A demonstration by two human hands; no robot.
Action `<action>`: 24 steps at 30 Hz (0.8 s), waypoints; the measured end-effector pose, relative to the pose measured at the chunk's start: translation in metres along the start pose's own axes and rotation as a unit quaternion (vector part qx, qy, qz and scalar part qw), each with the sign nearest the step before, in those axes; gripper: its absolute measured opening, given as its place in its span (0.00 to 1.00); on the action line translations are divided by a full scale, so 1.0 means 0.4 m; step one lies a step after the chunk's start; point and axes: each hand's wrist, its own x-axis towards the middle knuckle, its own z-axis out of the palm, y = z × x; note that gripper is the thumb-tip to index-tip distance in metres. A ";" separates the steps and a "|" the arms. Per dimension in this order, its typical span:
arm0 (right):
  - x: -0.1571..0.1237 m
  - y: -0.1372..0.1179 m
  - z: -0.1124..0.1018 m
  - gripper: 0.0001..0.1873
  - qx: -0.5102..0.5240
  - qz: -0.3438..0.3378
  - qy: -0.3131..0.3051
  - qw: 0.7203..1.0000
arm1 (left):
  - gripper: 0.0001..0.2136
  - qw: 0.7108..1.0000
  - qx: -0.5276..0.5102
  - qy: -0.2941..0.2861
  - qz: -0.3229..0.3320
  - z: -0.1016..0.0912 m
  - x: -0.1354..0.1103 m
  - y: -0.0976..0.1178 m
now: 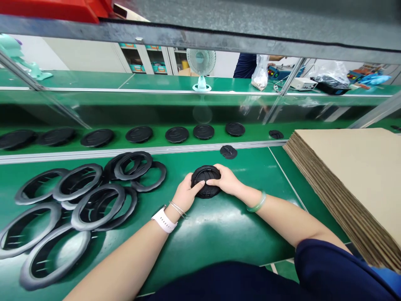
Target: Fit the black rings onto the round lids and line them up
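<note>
A round black plastic part (205, 180) lies on the green table (219, 234) in front of me. My left hand (185, 195) grips its left edge, the thumb pressed on top. My right hand (226, 179) curls over its right side, fingers pressing on the top. Both hands close on the same part. A smaller black disc (228, 151) lies just beyond it near the metal rail.
Several black rings (78, 196) lie piled at the left. A row of black discs (177, 134) sits on the belt beyond the rail. A stack of flat cardboard (354, 184) fills the right. A small fan (201, 69) and another person's torso (246, 65) are further back.
</note>
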 end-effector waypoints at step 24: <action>0.308 0.149 -0.519 0.18 -0.308 -0.022 0.385 0.870 | 0.27 0.984 -0.151 -0.081 -0.045 0.007 0.004 0.003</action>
